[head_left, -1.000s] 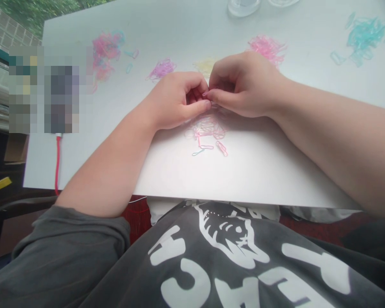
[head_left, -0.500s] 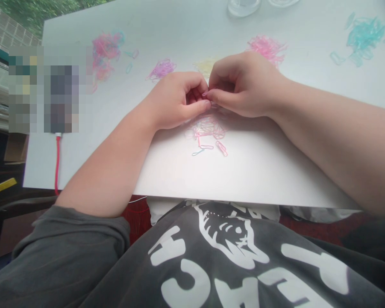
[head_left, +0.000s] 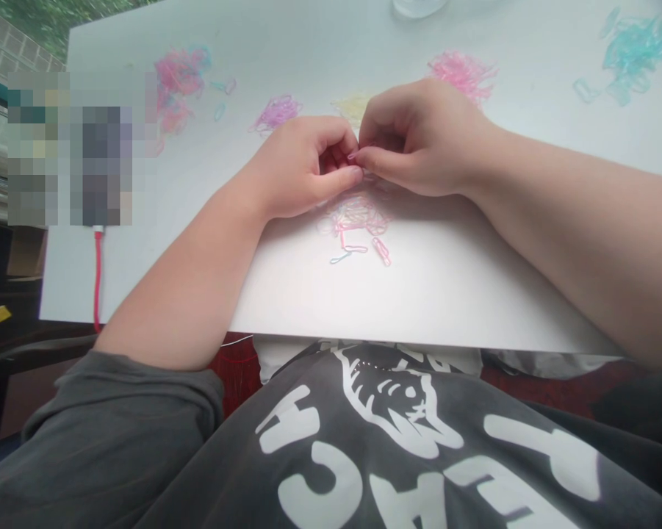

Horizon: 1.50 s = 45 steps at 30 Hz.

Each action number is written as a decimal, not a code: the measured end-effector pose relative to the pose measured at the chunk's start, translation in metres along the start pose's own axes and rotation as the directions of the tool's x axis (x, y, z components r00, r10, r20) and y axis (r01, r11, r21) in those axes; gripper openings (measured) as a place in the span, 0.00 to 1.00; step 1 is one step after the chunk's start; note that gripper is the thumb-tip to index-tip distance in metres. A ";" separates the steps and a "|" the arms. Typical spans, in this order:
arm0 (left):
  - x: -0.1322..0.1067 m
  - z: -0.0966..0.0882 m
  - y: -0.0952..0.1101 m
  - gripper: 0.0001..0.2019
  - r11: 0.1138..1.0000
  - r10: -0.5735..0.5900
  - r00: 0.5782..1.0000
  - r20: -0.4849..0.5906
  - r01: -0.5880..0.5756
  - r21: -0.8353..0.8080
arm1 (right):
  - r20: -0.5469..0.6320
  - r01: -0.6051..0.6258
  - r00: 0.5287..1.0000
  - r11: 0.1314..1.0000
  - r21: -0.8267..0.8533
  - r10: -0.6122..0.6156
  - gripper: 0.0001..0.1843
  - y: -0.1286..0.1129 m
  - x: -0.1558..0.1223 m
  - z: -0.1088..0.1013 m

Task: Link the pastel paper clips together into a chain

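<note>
My left hand (head_left: pixel 314 158) and my right hand (head_left: pixel 427 139) meet over the table, both closed in a pinch with fingertips nearly touching. A thin pink sliver, which looks like a small rubber band (head_left: pixel 353 155), shows at the right thumb's tip between them; my fingers hide most of it. Just below the hands lies a loose pile of pale pink and clear rubber bands (head_left: pixel 358 215). Nearer to me are a pink looped band (head_left: pixel 381 251) and a pink and a bluish band (head_left: pixel 340 258) lying end to end.
Behind my hands lie heaps of purple (head_left: pixel 278 112), yellow (head_left: pixel 351 109) and pink bands (head_left: pixel 463 73). A teal heap (head_left: pixel 636 55) is far right, a mixed heap (head_left: pixel 179 77) far left. A blurred-out device with a red cable (head_left: pixel 98 279) lies left; a clear vessel (head_left: pixel 419 6) stands at the back.
The view has shifted slightly, so the far heaps and vessel sit a little higher. Both hands keep the same pinched pose; the bands on the table have not visibly moved.
</note>
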State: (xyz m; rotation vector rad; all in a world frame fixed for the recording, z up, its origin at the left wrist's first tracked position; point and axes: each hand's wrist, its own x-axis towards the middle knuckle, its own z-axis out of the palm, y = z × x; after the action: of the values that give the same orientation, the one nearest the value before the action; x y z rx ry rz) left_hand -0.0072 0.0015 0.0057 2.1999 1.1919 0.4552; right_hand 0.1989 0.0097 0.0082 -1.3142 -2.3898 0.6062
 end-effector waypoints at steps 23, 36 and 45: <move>0.002 0.001 -0.001 0.04 0.997 0.072 0.996 -0.044 -0.073 -0.012 | -0.014 0.031 0.999 0.996 0.078 -0.031 0.07 -0.001 -0.002 -0.002; 0.001 0.002 -0.002 0.04 0.997 0.081 0.996 -0.042 -0.082 -0.006 | -0.016 0.050 0.999 0.996 0.079 -0.048 0.07 0.001 -0.002 -0.001; 0.001 0.001 -0.001 0.04 0.996 0.086 0.995 -0.047 -0.086 0.002 | -0.004 0.038 0.999 0.997 0.061 -0.038 0.08 0.000 -0.003 -0.003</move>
State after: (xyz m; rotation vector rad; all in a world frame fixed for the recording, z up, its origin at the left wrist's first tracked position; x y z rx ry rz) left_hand -0.0070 0.0023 0.0041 2.2582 1.1246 0.5456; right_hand 0.2016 0.0082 0.0100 -1.2403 -2.3690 0.6607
